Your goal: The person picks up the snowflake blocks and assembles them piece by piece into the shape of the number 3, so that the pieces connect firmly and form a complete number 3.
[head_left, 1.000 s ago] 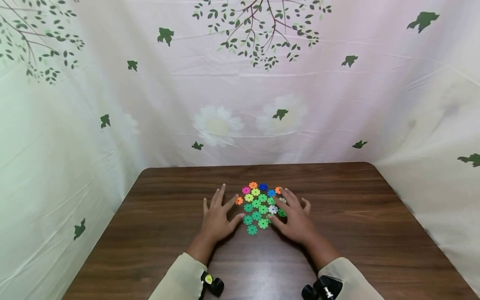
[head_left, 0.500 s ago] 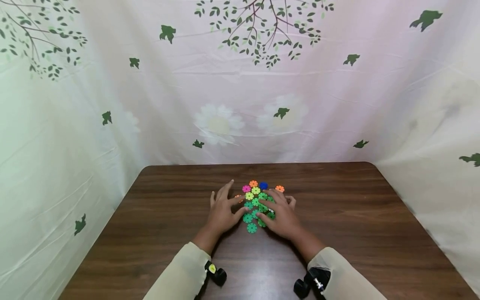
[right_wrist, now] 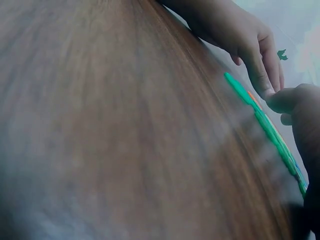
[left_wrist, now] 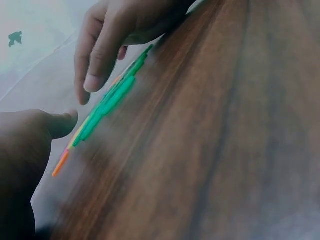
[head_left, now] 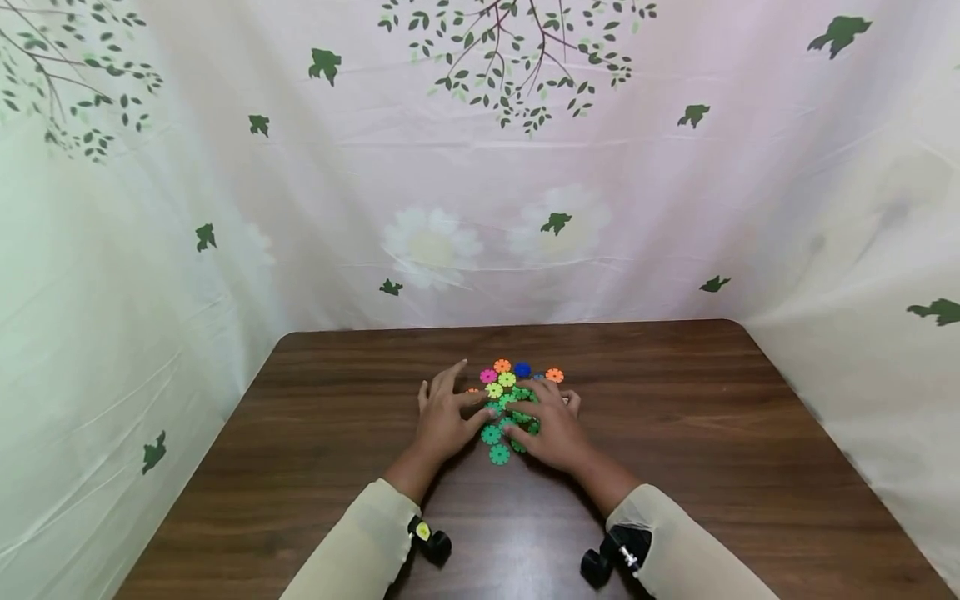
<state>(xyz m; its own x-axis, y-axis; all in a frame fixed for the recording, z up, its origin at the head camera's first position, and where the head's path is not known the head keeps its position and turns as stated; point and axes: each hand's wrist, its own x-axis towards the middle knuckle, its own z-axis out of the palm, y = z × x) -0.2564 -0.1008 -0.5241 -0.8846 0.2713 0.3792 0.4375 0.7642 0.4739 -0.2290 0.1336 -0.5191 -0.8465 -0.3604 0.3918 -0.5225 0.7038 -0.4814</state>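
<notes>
Several small notched, flower-shaped plastic discs [head_left: 499,454] lie close together in a flat patch. Most are green; a blue disc [head_left: 522,369], a pink disc [head_left: 488,377], yellow discs [head_left: 507,379] and an orange disc [head_left: 554,375] show at the far side. My left hand [head_left: 441,425] is at the patch's left edge, thumb and index finger spread toward the discs. Over the right part of it my right hand [head_left: 557,432] reaches with loosely extended fingers, hiding discs beneath. In the left wrist view, green discs [left_wrist: 107,107] appear edge-on below the right hand [left_wrist: 117,32].
The dark wooden table [head_left: 315,467] stretches around the discs and has rounded far corners. A pale printed curtain [head_left: 480,183] hangs behind and on both sides. Black wrist cameras [head_left: 437,547] are strapped over the cream sleeves [head_left: 356,542].
My right hand has moved left over the discs, covering more of them. My left hand has shifted slightly right and away from me, its fingertips closer to the right hand.
</notes>
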